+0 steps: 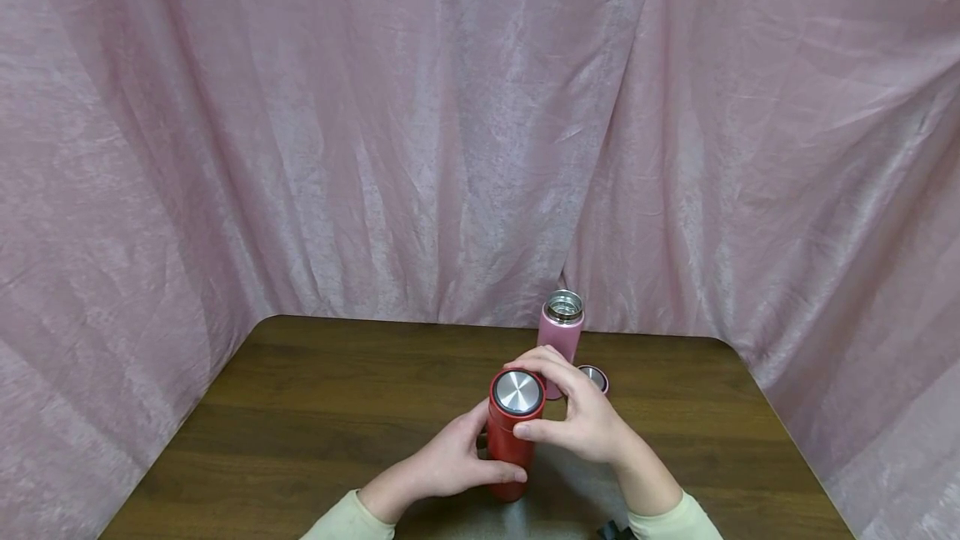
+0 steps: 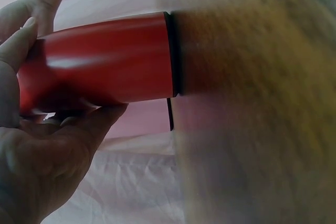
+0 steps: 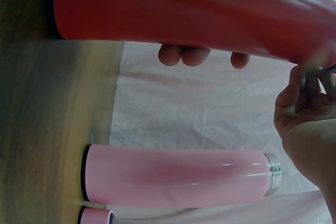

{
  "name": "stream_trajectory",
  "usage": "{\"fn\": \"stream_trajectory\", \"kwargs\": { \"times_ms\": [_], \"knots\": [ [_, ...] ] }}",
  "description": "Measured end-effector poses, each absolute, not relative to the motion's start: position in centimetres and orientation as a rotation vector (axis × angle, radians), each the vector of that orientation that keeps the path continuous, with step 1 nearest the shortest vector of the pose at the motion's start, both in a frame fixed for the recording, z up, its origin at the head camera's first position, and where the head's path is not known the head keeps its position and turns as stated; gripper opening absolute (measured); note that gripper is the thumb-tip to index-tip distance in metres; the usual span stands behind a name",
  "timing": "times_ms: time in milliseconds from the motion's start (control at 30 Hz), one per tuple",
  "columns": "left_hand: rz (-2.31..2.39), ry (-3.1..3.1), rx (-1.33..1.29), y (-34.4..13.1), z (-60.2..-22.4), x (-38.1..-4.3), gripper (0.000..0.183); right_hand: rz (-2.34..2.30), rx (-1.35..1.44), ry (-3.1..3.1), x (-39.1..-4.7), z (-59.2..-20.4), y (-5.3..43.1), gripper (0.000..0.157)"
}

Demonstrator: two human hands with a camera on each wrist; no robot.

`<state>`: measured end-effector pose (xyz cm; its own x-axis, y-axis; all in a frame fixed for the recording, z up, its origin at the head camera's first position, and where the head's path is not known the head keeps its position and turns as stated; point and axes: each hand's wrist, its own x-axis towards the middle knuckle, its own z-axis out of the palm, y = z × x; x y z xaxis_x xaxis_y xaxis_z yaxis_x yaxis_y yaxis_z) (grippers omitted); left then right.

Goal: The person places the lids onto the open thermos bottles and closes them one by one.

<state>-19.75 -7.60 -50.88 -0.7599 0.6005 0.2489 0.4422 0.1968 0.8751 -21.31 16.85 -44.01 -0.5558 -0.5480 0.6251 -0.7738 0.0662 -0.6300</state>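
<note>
A red thermos bottle stands upright near the front of the table. My left hand grips its body, thumb on the near side and fingers curled behind. At the top, my right hand holds the red lid, which has a shiny steel disc, between thumb and fingers. The left wrist view shows the black base right at the wooden surface. Behind the right hand stands a pink thermos bottle, its steel mouth uncovered. Its pink lid lies on the table just right of it, partly hidden by the hand.
The dark wooden table has rounded far corners. Pink curtains hang around its back and sides. A small black object shows beside the right sleeve at the bottom edge of the head view.
</note>
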Motion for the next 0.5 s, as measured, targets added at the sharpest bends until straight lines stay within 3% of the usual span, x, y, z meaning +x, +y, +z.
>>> {"fn": "stream_trajectory", "kwargs": {
  "times_ms": [500],
  "knots": [
    [1.625,2.295,1.038,-7.47,-50.89,-19.69,0.076,1.444,1.219,-2.158,-21.08,-44.06,16.74,0.060]
  ]
}}
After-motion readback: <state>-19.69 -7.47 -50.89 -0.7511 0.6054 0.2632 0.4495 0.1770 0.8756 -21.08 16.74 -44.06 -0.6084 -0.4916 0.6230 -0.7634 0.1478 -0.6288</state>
